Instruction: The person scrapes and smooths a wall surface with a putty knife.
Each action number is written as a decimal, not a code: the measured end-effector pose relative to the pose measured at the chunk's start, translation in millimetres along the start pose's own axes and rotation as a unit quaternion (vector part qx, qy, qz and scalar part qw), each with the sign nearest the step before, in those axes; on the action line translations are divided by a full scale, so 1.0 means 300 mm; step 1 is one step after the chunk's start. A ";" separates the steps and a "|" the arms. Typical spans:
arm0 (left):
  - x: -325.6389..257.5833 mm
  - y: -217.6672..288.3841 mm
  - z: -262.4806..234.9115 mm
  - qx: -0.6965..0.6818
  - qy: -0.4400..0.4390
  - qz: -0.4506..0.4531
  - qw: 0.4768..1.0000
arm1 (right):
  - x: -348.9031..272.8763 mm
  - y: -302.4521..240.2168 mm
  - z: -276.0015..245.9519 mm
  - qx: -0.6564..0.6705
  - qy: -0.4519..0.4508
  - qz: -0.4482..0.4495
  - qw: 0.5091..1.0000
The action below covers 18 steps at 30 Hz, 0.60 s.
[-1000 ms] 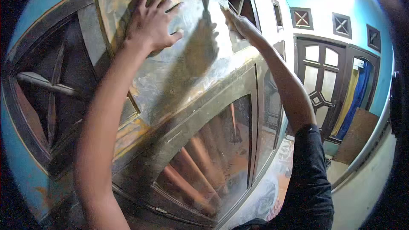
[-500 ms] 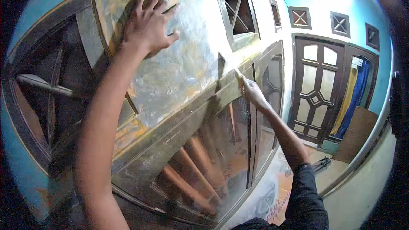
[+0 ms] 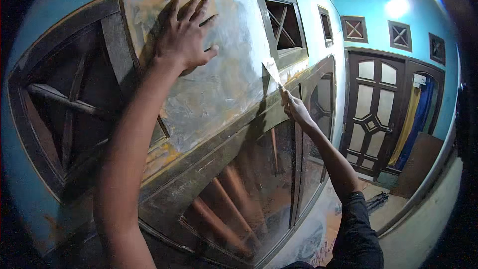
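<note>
Left hand [image 3: 181, 43] high, fingers [image 3: 188, 9] spread, left arm [image 3: 123, 169] up, right hand [image 3: 296, 108] lower, curled in, right arm [image 3: 332, 157] stretched out

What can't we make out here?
All in the head view:
Scraper: most of its handle, hidden by the right hand.
Left hand: palm, hidden by the hand's own back.
Left arm: upper end, cut off by the lower edge.
Lamp: outline, lost in glare.

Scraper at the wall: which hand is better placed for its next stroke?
Right, most likely: the right hand grips the scraper, its blade at the patchy wall. The left hand is spread at the wall, no tool visible.
</note>
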State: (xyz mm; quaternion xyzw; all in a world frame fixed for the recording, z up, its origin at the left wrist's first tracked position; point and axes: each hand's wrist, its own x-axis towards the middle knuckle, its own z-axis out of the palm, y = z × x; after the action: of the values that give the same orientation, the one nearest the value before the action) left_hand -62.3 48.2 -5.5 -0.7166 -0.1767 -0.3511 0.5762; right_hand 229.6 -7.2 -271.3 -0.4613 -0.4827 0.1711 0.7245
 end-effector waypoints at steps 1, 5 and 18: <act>0.009 0.006 -0.008 0.002 -0.013 -0.001 1.000 | 0.028 -0.011 -0.007 -0.006 0.003 0.003 1.000; 0.011 0.009 -0.007 -0.006 -0.018 -0.003 1.000 | 0.128 -0.089 0.019 -0.075 0.020 -0.019 0.997; 0.009 -0.003 0.003 0.020 -0.041 0.012 0.999 | 0.347 -0.685 0.105 -0.078 -0.043 -0.082 0.993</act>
State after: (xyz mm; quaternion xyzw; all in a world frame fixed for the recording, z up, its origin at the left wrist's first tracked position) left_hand -60.9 48.8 -2.9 -0.7208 -0.1989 -0.3109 0.5867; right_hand 211.5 -25.2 -40.3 -0.4672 -0.5619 0.0924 0.6763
